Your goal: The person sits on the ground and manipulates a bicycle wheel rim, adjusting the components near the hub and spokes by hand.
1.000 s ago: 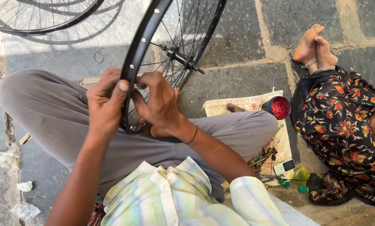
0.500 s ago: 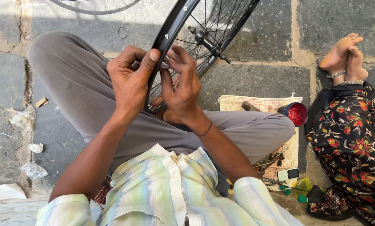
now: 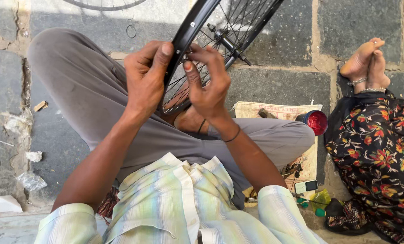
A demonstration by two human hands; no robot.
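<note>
Both hands (image 3: 145, 81) (image 3: 208, 86) stay gripping the wheel rim (image 3: 184, 40).

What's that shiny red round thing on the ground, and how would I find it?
Start at the big black bicycle wheel rim that the left hand and right hand grip. Look right, past the bent grey-trousered knee, to the paper sheet on the stone floor. The red round thing sits at its right edge, the only glossy red object there.

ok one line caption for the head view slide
Seated person's left hand and right hand grip a black bicycle wheel rim over stone paving.
</note>
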